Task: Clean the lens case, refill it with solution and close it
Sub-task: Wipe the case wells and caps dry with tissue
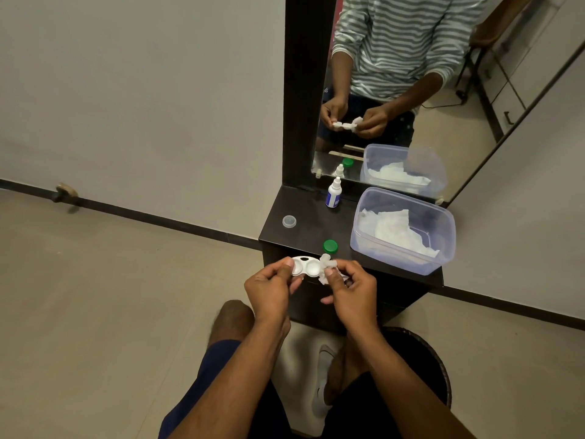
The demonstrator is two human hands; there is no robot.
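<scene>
My left hand (272, 288) pinches the left end of a white lens case (305, 266), held in the air just in front of the dark shelf's near edge, both wells facing up and uncapped. My right hand (349, 291) grips a crumpled white tissue (326, 267) that touches the case's right end. A green cap (330, 246) lies on the shelf just beyond the case. A clear cap (289, 221) lies further back on the left. The small white solution bottle (333, 194) with a blue label stands upright near the mirror, its cap on.
A clear plastic tub (380, 248) holding white tissues fills the right side of the dark shelf (316, 223). A mirror (411, 90) rises behind the shelf and reflects my hands. A dark round bin (433, 359) stands on the floor at my right.
</scene>
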